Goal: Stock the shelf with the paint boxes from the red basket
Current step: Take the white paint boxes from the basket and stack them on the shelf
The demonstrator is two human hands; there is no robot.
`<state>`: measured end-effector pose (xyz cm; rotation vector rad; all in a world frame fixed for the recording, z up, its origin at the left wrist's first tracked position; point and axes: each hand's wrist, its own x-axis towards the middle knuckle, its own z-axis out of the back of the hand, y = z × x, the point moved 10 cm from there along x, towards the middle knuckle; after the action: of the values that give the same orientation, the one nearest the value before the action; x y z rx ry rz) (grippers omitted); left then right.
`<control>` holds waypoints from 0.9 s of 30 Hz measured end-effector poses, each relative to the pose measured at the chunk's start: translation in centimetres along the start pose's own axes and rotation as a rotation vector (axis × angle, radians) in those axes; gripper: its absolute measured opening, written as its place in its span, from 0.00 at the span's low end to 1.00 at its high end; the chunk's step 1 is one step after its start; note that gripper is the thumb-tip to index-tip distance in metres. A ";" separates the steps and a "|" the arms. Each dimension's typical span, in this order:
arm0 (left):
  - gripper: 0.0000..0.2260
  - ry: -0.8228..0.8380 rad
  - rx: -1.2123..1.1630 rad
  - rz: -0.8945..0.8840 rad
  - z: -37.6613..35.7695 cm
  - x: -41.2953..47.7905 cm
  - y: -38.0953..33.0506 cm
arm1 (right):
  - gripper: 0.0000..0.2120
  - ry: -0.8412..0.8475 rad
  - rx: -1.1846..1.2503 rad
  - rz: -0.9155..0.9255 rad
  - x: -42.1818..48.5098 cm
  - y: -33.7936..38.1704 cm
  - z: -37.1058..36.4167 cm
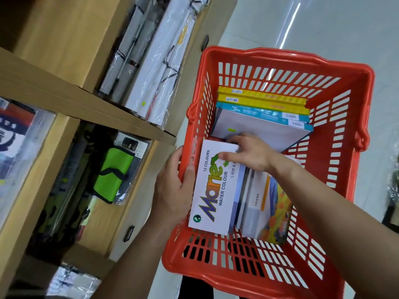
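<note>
A red plastic basket (356, 147) stands on the floor to the right of a wooden shelf unit (71, 91). Inside it a white Marie's water colour box (212, 190) is gripped by both hands. My left hand (174, 186) holds its left long edge, thumb on the top face. My right hand (248, 154) grips its far end from above. Under and beside it lie grey and orange paint boxes (265, 210). At the basket's far end stand yellow and teal boxes (265, 108) on edge.
The upper shelf holds wrapped white rolls (155, 67). The compartment below holds a green pouch (112, 175) and dark wrapped goods. Grey tiled floor (323, 24) lies beyond the basket.
</note>
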<state>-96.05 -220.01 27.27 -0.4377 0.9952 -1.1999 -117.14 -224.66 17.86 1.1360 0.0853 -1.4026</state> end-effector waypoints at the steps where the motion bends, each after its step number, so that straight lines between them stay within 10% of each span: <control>1: 0.15 -0.004 0.007 -0.001 0.0 0.0 0.0 | 0.33 0.009 0.020 -0.001 0.1 -0.1 -0.3; 20: 0.14 -0.027 -0.011 -0.011 0.1 0.2 0.6 | 0.17 0.098 0.103 -0.009 0.9 -1.4 -1.2; 27: 0.14 -0.033 0.006 -0.010 0.2 0.1 0.4 | 0.34 0.003 0.049 0.080 -0.6 0.3 -0.3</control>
<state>-95.68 -219.99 27.01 -0.4574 0.9619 -1.2009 -116.91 -224.15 18.23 1.1701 0.0079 -1.3384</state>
